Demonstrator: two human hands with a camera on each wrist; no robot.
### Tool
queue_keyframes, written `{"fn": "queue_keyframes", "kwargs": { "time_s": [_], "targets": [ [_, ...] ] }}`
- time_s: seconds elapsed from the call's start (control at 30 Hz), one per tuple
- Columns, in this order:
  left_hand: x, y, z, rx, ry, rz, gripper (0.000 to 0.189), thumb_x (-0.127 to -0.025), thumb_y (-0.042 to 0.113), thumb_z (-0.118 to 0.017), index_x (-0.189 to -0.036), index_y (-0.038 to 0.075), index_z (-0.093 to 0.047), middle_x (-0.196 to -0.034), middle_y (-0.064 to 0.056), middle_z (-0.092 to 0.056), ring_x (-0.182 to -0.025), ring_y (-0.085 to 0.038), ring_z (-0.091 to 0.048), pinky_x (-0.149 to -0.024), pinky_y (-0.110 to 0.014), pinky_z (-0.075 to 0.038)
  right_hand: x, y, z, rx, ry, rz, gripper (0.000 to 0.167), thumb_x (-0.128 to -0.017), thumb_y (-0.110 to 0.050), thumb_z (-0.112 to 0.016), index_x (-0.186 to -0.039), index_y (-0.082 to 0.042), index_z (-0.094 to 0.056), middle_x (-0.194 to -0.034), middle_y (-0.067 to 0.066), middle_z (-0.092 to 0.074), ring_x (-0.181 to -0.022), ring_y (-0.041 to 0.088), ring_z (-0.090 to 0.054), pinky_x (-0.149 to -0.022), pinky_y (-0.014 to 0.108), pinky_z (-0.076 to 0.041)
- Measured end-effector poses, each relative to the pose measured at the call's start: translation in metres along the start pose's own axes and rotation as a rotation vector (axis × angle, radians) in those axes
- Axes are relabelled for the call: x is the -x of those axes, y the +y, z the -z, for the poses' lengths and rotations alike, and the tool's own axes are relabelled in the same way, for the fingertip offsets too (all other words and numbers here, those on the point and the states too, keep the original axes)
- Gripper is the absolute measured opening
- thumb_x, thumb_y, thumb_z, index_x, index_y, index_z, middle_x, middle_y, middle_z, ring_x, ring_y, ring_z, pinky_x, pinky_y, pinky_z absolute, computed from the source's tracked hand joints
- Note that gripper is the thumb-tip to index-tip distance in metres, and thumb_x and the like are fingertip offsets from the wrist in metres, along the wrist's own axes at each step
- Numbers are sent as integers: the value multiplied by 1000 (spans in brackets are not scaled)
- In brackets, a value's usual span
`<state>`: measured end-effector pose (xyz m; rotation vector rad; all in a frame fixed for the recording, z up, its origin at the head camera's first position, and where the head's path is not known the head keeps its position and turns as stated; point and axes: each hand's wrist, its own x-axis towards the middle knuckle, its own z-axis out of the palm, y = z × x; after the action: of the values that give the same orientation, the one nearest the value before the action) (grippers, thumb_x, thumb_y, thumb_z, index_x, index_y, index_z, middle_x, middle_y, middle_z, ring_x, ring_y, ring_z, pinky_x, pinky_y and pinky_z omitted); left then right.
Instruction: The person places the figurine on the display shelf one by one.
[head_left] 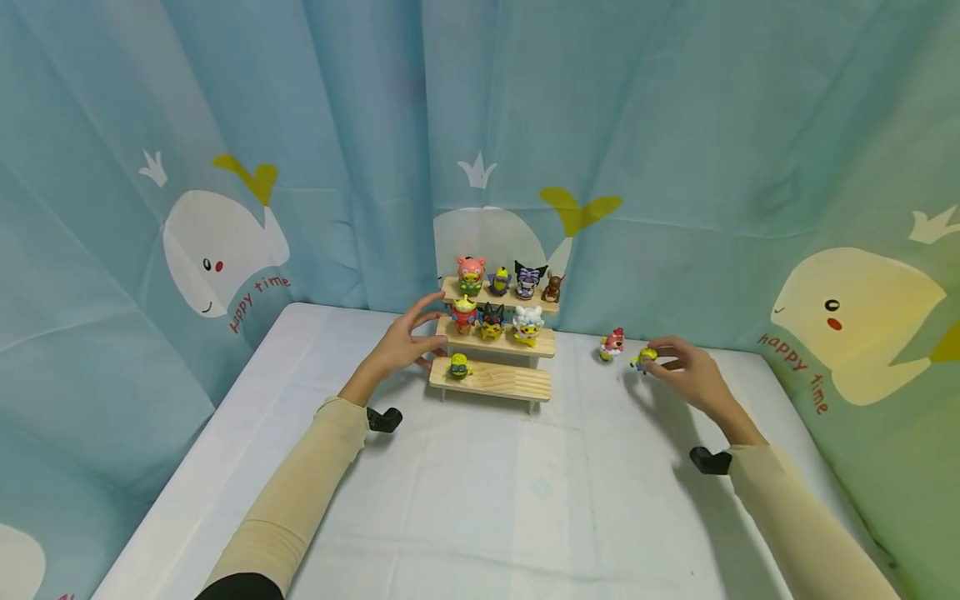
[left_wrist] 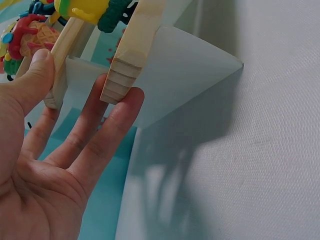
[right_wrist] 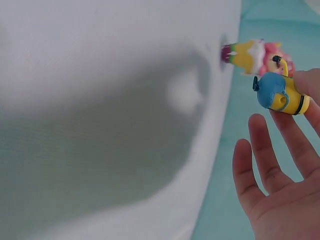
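Note:
My left hand (head_left: 405, 342) is at the left end of a three-tier wooden display shelf (head_left: 495, 380). In the left wrist view its thumb (left_wrist: 41, 70) lies on one board and its fingers reach around the board ends. Off to the right, my right hand (head_left: 688, 375) pinches a yellow-and-blue Minion figurine (right_wrist: 281, 94) between thumb and finger, above the table. Beside it stands a pink-haired figurine (head_left: 612, 344) with a white and yellow lower part. A green-yellow figurine with dark glasses (head_left: 459, 367) occupies the lowest tier's left end.
The middle tier carries several figurines, among them a white-topped one (head_left: 528, 323). Along the top tier stand more, including a pink one (head_left: 470, 273) and a brown one (head_left: 552, 287). A blue whale-print curtain (head_left: 360, 167) hangs behind the white-covered table (head_left: 480, 500).

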<state>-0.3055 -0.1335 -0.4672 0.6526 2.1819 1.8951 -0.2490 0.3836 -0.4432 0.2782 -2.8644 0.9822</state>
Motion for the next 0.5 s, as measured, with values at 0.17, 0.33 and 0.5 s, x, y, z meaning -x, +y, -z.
{"fn": "queue_keyframes", "kwargs": {
  "time_s": [0.17, 0.33, 0.5],
  "targets": [
    [0, -1, 0, -2, 0, 0, 77, -100, 17, -70, -160, 44, -31, -163, -21, -33, -102, -43, -72, -66, -68, -57, 8, -10, 7, -3, 48, 49, 43, -101, -31, -69, -135, -6, -61, -127, 23, -68, -104, 43, -68, -77, 39, -58],
    [0, -3, 1, 1, -6, -8, 77, -100, 17, -70, -160, 44, -30, -163, -21, -33, -99, -44, -72, -65, -67, -57, 14, -20, 10, -21, 76, 71, 40, -100, -30, -71, -134, -10, -63, -126, 18, -69, -101, 28, -69, -74, 20, -55],
    [-1, -3, 0, 3, -9, -14, 77, -100, 17, -70, -160, 44, -30, -163, -21, -33, -98, -45, -72, -67, -69, -56, 21, -30, 10, -64, 102, 97, 38, -100, -26, -72, -133, -10, -63, -126, 18, -68, -96, -1, -63, -75, 13, -53]
  ]
}}
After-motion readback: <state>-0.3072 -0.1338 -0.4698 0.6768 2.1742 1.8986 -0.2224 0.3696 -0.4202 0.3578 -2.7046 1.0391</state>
